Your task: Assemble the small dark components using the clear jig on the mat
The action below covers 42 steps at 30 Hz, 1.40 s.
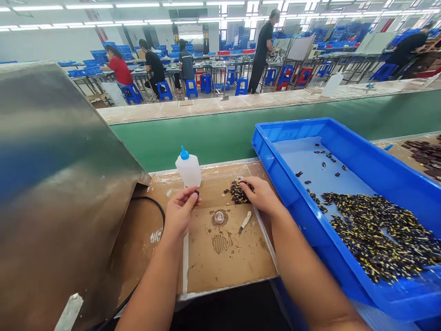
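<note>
My left hand (pixel 181 214) pinches a small dark piece (pixel 196 192) between thumb and fingers, right beside a white plastic glue bottle (pixel 188 169) with a blue nozzle. My right hand (pixel 262 195) rests its fingertips on a small heap of dark, yellow-flecked parts (pixel 237 193). Both hands are over a brown cardboard-covered work board (pixel 223 255). On that board lie a white-handled craft knife (pixel 245 222) and a round metal-centred glue spot (pixel 219 217). Whether my right fingers grip anything is hidden.
A blue plastic tray (pixel 292 123) holding a large spread of the same parts (pixel 372 234) stands to the right. A stainless steel hood (pixel 51 184) rises on the left. Behind lies a green conveyor belt (pixel 193 142), and co-workers sit at distant benches.
</note>
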Tool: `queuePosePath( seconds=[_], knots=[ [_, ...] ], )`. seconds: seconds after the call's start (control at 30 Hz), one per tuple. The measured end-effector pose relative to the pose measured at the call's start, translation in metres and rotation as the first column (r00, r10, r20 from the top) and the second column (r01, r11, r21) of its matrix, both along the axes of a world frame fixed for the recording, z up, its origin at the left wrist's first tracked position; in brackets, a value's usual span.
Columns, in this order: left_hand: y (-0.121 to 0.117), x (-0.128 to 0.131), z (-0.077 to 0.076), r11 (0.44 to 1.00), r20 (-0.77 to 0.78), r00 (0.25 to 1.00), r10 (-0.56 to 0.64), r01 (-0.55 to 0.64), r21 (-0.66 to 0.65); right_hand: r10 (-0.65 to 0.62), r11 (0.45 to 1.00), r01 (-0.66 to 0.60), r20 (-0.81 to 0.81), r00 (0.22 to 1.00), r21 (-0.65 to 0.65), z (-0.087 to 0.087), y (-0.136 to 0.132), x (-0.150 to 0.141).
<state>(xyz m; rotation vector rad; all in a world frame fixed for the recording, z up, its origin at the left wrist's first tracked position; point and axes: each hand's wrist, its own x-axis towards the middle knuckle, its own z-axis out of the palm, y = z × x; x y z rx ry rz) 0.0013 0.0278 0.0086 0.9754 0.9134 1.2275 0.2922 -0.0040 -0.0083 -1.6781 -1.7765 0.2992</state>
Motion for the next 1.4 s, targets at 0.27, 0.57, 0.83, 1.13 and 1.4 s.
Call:
queuePosePath(
  seconds=[0.27,0.57,0.83,1.13,1.4],
  knots=[
    [-0.019,0.001,-0.012,0.994,-0.021,0.998,-0.067,0.065,-0.086,0.196,0.979,-0.190,-0.575,0.795,0.071,0.017,-0.020,-0.059],
    [-0.039,0.000,-0.008,0.896,-0.293,0.950,0.105,0.037,0.442,0.399,0.899,-0.383,-0.761,0.512,0.214,0.029,-0.037,-0.094],
    [-0.043,0.005,-0.006,0.900,-0.310,0.946,0.092,0.054,0.432,0.324,0.906,-0.373,-0.898,0.299,0.202,0.018,-0.031,-0.096],
    [-0.040,0.007,-0.012,0.823,-0.224,0.957,0.183,-0.025,0.567,0.273,0.920,-0.359,-0.916,0.294,0.159,0.021,-0.031,-0.097],
    [-0.042,0.011,-0.014,0.829,-0.245,0.951,0.188,-0.020,0.559,0.191,0.961,-0.265,-0.889,0.415,0.083,0.014,-0.029,-0.103]
  ],
)
